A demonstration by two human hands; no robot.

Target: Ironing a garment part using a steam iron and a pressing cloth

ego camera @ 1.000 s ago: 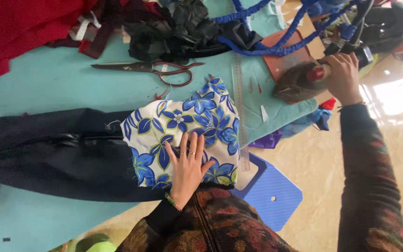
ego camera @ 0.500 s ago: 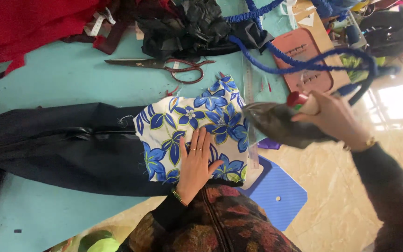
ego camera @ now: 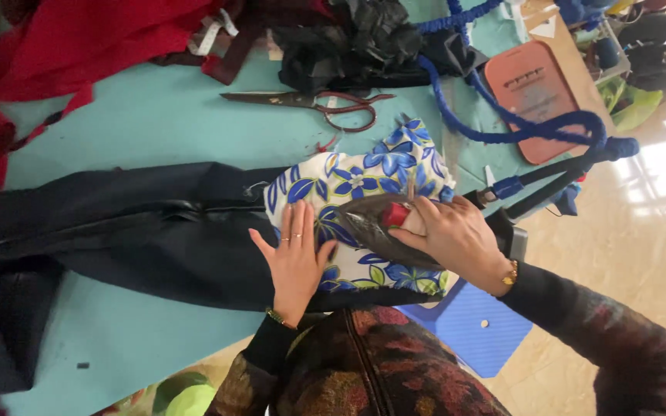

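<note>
Right hand (ego camera: 456,239) has carried the iron (ego camera: 383,227) from the bench's far edge onto the floral cloth (ego camera: 364,181)
Its grip is closed round the iron, which rests on the cloth; left hand (ego camera: 296,258) lies flat and open, fingers spread, pressing cloth and dark garment (ego camera: 132,231) just beside the iron; scissors (ego camera: 310,102) lie beyond on the teal bench (ego camera: 148,123)

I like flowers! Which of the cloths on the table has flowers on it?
The white cloth with blue flowers, under the iron and both hands. The red cloth and the dark cloth are plain, with no pattern.
</note>
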